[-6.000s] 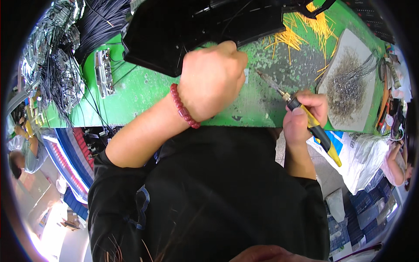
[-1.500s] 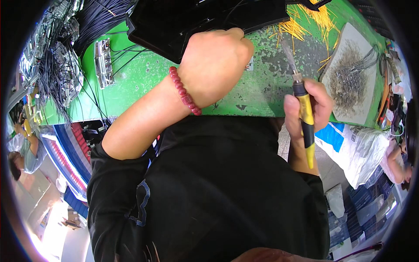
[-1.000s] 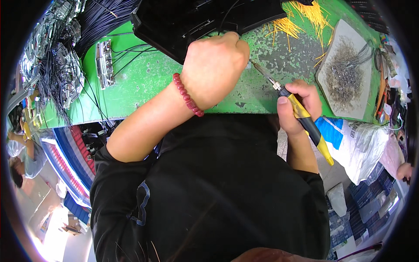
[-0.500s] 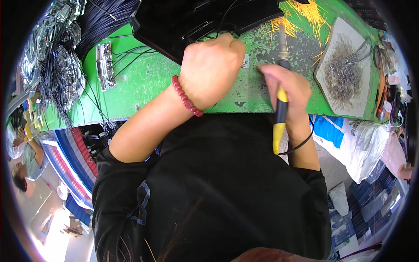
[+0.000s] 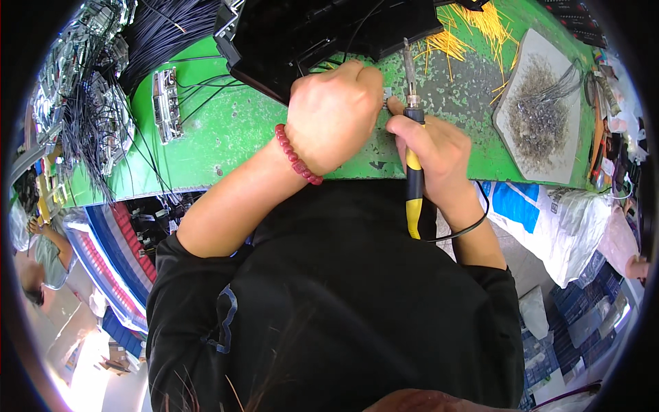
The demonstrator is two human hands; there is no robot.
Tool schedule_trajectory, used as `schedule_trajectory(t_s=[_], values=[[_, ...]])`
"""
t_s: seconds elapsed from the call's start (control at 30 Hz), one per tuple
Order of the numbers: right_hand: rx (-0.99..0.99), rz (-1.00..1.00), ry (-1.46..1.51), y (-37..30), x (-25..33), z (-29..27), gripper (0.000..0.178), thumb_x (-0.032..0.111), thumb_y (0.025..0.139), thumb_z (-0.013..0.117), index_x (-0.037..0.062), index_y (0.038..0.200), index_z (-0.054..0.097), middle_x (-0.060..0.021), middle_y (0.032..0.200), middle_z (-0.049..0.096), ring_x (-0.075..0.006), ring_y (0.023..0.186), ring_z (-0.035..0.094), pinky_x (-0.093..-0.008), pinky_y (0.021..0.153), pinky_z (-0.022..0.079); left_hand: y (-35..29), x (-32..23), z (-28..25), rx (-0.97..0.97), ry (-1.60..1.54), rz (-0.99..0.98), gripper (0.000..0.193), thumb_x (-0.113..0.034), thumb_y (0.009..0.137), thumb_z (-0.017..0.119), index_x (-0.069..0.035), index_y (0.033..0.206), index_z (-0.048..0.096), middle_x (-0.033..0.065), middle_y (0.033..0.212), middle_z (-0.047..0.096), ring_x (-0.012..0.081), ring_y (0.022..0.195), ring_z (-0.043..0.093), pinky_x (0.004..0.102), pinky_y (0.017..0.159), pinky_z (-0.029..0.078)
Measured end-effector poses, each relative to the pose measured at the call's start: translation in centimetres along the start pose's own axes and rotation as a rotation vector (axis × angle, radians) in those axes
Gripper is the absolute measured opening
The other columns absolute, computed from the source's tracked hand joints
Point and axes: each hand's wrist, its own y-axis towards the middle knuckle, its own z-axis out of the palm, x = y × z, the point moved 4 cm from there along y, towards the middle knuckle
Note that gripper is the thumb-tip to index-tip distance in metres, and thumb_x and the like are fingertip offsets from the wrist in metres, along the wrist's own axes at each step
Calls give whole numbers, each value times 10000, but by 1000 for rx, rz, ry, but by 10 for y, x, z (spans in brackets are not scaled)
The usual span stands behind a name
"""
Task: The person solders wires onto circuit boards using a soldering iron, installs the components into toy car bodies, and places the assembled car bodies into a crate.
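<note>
My left hand, with a red bead bracelet at the wrist, is closed in front of a black plastic housing. Its fingertips are turned away, so what they grip is hidden. A small pale piece shows just past its knuckles. In my right hand a black and yellow soldering iron stands nearly upright in the picture, metal tip toward the far side. The thumb and forefinger of that hand are close to the small piece; I cannot tell whether they touch it.
At the left, metal parts with black wires are heaped beside a single metal part. Yellow wires lie scattered at the back right. A pale board with dark residue and thin wires sits on the green table.
My right hand has moved left, toward my left hand, bringing the soldering iron with it. The black housing has shifted slightly right. My left hand has barely moved.
</note>
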Motion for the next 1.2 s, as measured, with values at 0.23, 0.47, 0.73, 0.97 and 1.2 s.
schedule_trajectory(t_s=[0.23, 0.47, 0.73, 0.97, 1.2], values=[[-27, -17, 115, 13, -6, -6, 266, 76, 718, 650, 174, 965, 652, 16, 579, 495, -171, 508, 540, -310, 440, 397, 0, 1, 1, 12, 11, -12, 116, -115, 777, 675, -64, 723, 586, 72, 702, 599, 273, 574, 613, 358, 493, 503], [2, -21, 54, 15, -11, 2, 288, 75, 708, 648, 162, 982, 655, 15, 587, 502, -176, 505, 539, -312, 441, 399, 0, 2, -1, 7, -8, -8, 120, -117, 786, 671, -66, 723, 583, 78, 695, 590, 277, 573, 609, 366, 492, 502], [-248, 207, 305, -3, -27, -23, 277, 259, 907, 662, 29, 1056, 625, -122, 937, 718, -172, 754, 689, -230, 642, 497, 2, 0, 0, -1, 2, 8, 119, -105, 773, 676, -66, 718, 579, 79, 699, 591, 277, 562, 605, 359, 484, 499], [-599, 403, 328, -68, -61, -98, 710, 576, 929, 489, -95, 1117, 625, -106, 741, 641, -75, 566, 496, -208, 545, 376, 3, -1, 1, -14, -13, 49, 161, -79, 760, 656, -64, 685, 514, 88, 682, 553, 267, 559, 601, 364, 476, 492], [-942, 602, 401, -106, -101, -134, 181, -26, 791, 462, -60, 947, 546, -72, 763, 519, -75, 543, 397, -199, 533, 349, 7, -5, -1, 2, -25, 47, 129, -46, 754, 670, -62, 704, 552, 82, 679, 563, 264, 559, 586, 340, 485, 483]])
